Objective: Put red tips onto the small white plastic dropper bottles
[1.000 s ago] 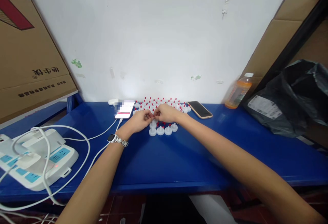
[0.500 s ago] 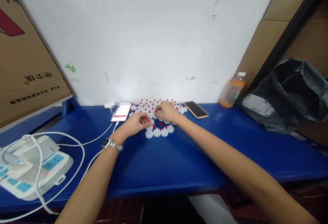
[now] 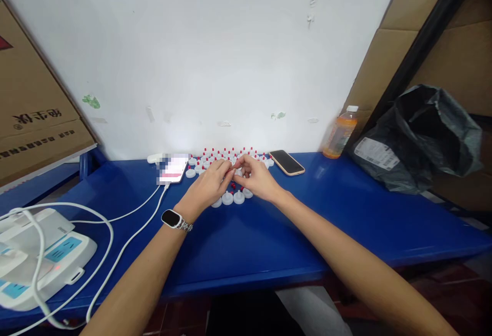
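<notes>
My left hand (image 3: 213,180) and my right hand (image 3: 257,177) meet over a cluster of white nozzle caps, fingertips pinched together. A speck of red shows at the left fingertips, seemingly a small red tip (image 3: 230,169). Between the fingers of my right hand sits a white nozzle cap (image 3: 239,172), partly covered. Just below lie several loose red tips (image 3: 233,186). Nearer to me, bare white nozzle caps (image 3: 239,196) stand upright in a short row. Behind my hands, many red-tipped nozzle caps (image 3: 191,172) stand close together by the wall.
A lit phone (image 3: 179,169) on a charging cable lies left of the caps, a dark phone (image 3: 287,162) right of them. An orange drink bottle (image 3: 340,133) and a black plastic bag (image 3: 415,141) stand farther right. A power strip (image 3: 73,259) with looping white cables occupies the left.
My left hand has moved right and up from the front caps to meet my right hand. Both sets of fingertips now touch. The view has shifted slightly.
</notes>
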